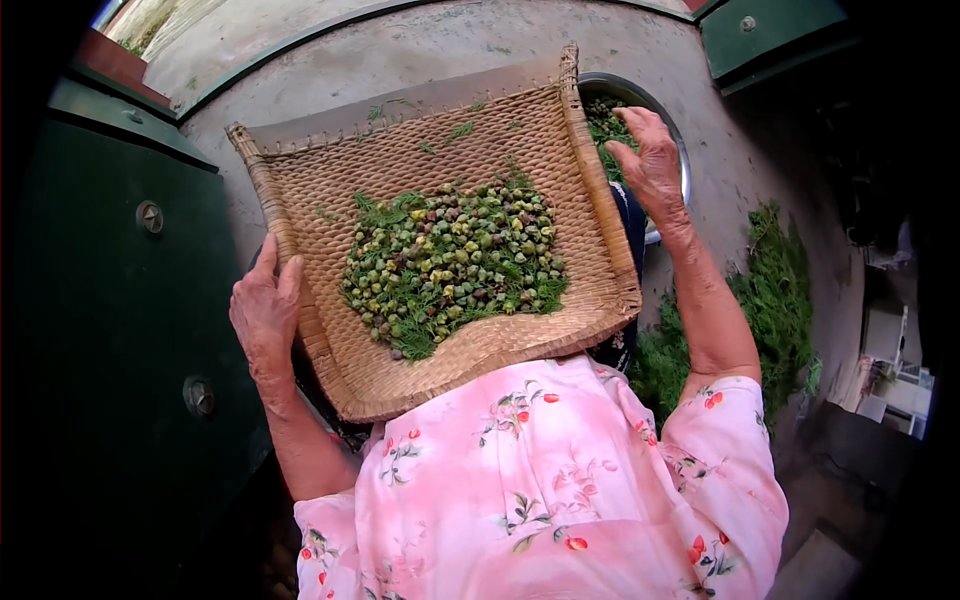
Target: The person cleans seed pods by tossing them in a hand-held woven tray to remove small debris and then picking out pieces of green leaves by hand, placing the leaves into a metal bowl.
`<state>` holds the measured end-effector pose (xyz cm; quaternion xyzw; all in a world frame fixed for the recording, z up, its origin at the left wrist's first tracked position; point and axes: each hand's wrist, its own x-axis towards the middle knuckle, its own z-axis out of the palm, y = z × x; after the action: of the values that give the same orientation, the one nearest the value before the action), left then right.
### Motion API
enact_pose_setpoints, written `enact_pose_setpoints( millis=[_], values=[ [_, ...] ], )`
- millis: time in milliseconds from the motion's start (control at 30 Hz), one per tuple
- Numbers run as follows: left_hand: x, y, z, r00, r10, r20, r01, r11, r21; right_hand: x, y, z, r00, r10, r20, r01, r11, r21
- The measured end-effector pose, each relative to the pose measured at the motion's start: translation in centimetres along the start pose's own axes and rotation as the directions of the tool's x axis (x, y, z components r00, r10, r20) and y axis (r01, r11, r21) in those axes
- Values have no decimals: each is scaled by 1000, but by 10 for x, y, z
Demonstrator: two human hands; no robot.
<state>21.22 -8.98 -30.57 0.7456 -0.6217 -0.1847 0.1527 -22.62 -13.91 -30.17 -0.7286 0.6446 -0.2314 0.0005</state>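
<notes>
A woven winnowing basket (480, 135) rests on my lap, its flat open edge away from me. A heap of small green and brownish cones (450, 255), mixed with feathery green sprigs, lies in the middle of it. My left hand (267, 310) grips the basket's left rim, with the thumb and a finger over the edge. Off the basket's right rim, my right hand (650, 160) is raised beside a metal basin (683, 160), its fingers apart and nothing visible in them. More cones and sprigs (605, 125) show inside the basin, which the basket and hand partly cover.
A pile of leafy green branches (770, 300) lies on the floor to my right. Dark green door panels (130, 290) stand close on the left, and another green panel (770, 35) is at the far right. A curved sill (300, 38) crosses the concrete floor ahead.
</notes>
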Motion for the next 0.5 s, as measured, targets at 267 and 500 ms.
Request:
enact_pose_setpoints(
  millis=[267, 500],
  values=[
    [60, -19, 27, 934, 3, -358, -135, 929, -344, -28, -68, 58, 751, 54, 658, -97, 995, 29],
    [67, -21, 42, 953, 87, -289, -162, 955, -247, -49, -149, 108, 654, 91, 751, -437, 856, 277]
  ],
)
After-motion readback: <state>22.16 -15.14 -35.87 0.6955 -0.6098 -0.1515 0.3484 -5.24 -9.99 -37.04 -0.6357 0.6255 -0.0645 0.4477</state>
